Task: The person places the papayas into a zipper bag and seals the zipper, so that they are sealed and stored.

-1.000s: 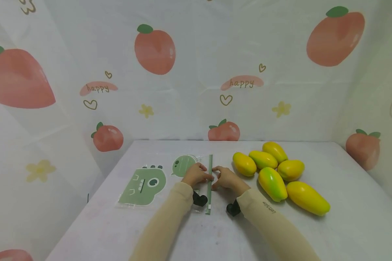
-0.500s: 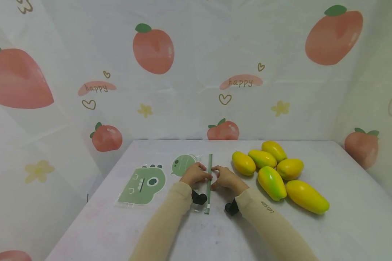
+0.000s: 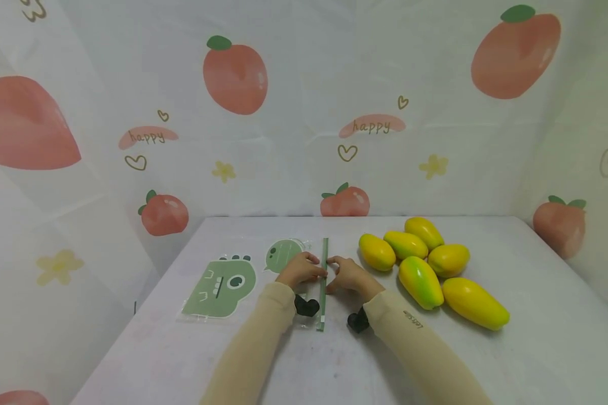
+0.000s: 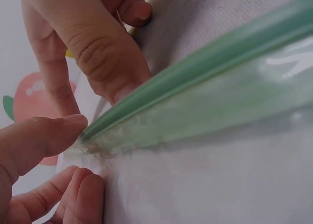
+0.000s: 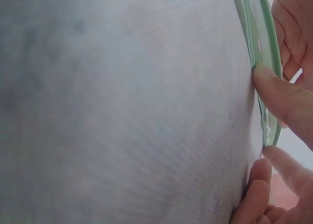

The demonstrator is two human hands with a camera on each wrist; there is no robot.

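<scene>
A clear bag (image 3: 228,298) is laid flat on the tabletop (image 3: 329,365), and its right edge is formed by a green strip (image 3: 321,306), which is taken here as the landmark. To the left of the strip, a one-eyed green creature and a green speech bubble are printed on the bag. The left hand (image 3: 301,270) is placed over the bag, just left of the strip, and the strip is touched by its thumb. From the right side, the strip is met by the thumb and index finger of the right hand (image 3: 353,277), which are kept apart along its length. The two hands are brought close together, with curved fingers (whether the edge is really pinched by either one cannot be told). Well to the right of the strip, six yellow fruits (image 3: 420,282), some tinted with green, are grouped. Beyond the strip, a white cloth (image 3: 284,174) is hung, on which fruits, hearts and flowers are printed. Both arms are covered by beige sleeves (image 3: 410,332).
</scene>
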